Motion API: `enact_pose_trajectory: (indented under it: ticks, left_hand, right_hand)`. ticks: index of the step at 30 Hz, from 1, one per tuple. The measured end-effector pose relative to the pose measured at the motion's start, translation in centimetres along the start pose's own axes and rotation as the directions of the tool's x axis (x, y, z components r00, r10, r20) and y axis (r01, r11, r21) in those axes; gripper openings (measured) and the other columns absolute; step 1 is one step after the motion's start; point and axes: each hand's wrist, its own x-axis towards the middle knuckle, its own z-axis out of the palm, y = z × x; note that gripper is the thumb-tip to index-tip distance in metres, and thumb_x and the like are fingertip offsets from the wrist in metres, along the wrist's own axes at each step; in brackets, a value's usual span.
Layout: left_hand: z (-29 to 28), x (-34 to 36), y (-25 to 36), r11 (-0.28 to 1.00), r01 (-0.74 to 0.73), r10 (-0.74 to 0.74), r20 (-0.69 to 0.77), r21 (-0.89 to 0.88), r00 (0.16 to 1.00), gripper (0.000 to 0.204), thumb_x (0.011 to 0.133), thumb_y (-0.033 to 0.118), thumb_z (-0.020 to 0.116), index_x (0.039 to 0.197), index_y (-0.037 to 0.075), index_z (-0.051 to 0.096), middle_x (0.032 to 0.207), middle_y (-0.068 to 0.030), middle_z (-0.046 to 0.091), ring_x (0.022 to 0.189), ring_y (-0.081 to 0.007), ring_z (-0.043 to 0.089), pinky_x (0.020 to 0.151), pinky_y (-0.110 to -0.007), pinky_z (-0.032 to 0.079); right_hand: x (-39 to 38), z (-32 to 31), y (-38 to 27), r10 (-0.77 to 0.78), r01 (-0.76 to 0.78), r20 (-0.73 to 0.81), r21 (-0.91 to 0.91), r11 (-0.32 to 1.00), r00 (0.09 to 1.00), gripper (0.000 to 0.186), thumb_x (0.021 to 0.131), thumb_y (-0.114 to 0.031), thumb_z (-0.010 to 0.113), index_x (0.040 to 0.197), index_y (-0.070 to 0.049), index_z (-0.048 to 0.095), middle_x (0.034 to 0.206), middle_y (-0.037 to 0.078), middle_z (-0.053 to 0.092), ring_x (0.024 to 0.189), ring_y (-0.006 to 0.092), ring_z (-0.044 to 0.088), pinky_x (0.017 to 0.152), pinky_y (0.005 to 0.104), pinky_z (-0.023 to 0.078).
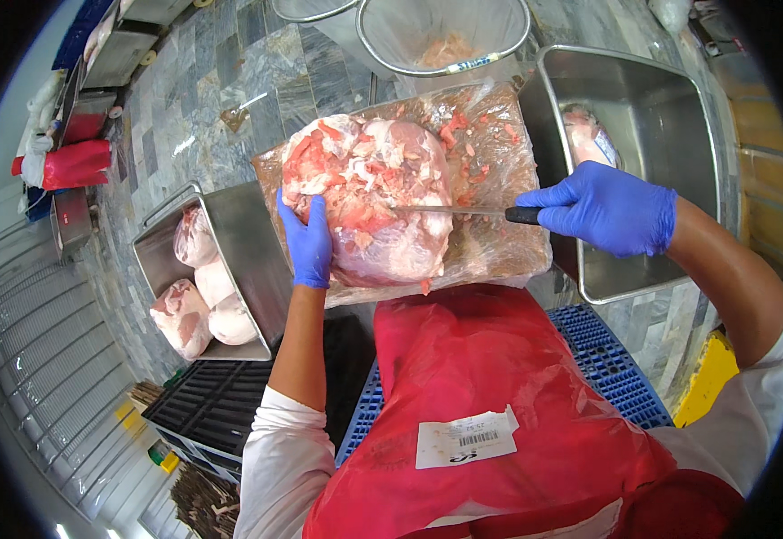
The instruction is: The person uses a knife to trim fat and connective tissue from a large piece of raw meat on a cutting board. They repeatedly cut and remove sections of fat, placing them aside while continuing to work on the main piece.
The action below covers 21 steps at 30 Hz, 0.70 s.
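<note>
A large piece of raw meat [400,242] with pale fat and pink scraps on top lies on a plastic-wrapped board [495,238]. My left hand [309,241], in a blue glove, rests with its fingers stretched out against the meat's left side. In the blue glove of my right hand [602,208] is the black handle of a knife [472,209]. Its narrow blade points left, and the tip touches the meat near its middle. Small meat scraps [463,130] are scattered over the board's far right part.
A metal tub [261,260] with several meat pieces [214,283] stands left. Right of the board, another metal tub [670,180] holds a wrapped piece. Beyond the board stands a metal-rimmed, plastic-lined bin [445,31] with scraps. Blue plastic pallet [607,359] and black crates [221,395] are below.
</note>
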Motion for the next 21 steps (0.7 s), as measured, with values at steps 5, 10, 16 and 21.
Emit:
enact_pose_trajectory:
  ticks: [5, 10, 16, 21]
  left_hand:
    - [0.2, -1.3, 0.2, 0.997, -0.011, 0.014, -0.034, 0.081, 0.999, 0.079, 0.101, 0.016, 0.066, 0.164, -0.002, 0.022, 0.158, -0.022, 0.043, 0.143, -0.0289, 0.046, 0.12, -0.039, 0.036]
    - [0.2, -1.5, 0.1, 0.992, -0.023, 0.03, -0.048, 0.127, 0.998, 0.073, 0.102, 0.015, 0.064, 0.162, 0.0, 0.026, 0.158, -0.0193, 0.043, 0.142, -0.0276, 0.045, 0.12, -0.039, 0.035]
    - [0.3, -2.0, 0.2, 0.991, -0.028, 0.037, -0.068, 0.131, 0.997, 0.077, 0.103, 0.02, 0.065, 0.163, -0.002, 0.022, 0.159, -0.0219, 0.04, 0.145, -0.0287, 0.042, 0.122, -0.04, 0.033]
    - [-0.5, -1.2, 0.2, 0.982, -0.044, 0.047, -0.015, 0.183, 0.999, 0.079, 0.102, 0.021, 0.066, 0.163, -0.005, 0.023, 0.16, -0.023, 0.04, 0.146, -0.0295, 0.041, 0.122, -0.039, 0.033]
  right_hand:
    - [-0.8, 3.1, -1.7, 0.083, -0.084, -0.044, -0.021, 0.996, 0.996, 0.034, 0.103, -0.026, 0.061, 0.13, -0.006, 0.07, 0.075, 0.024, 0.067, 0.062, 0.0391, 0.068, 0.061, 0.0453, 0.056]
    - [-3.9, 13.0, 0.8, -0.073, -0.04, -0.33, -0.325, 0.945, 0.941, 0.049, 0.102, -0.026, 0.064, 0.15, -0.015, 0.057, 0.075, 0.019, 0.069, 0.059, 0.0343, 0.069, 0.055, 0.0475, 0.056]
    - [-3.2, 18.9, 3.8, -0.048, -0.076, -0.424, -0.27, 0.96, 0.904, 0.062, 0.102, -0.031, 0.063, 0.16, -0.02, 0.044, 0.076, 0.017, 0.069, 0.059, 0.0342, 0.068, 0.055, 0.0481, 0.056]
    - [-1.9, 23.5, 6.7, -0.046, 0.161, -0.552, 0.162, 0.974, 0.833, 0.055, 0.106, -0.031, 0.061, 0.158, -0.019, 0.05, 0.071, 0.007, 0.064, 0.057, 0.0237, 0.064, 0.054, 0.037, 0.053]
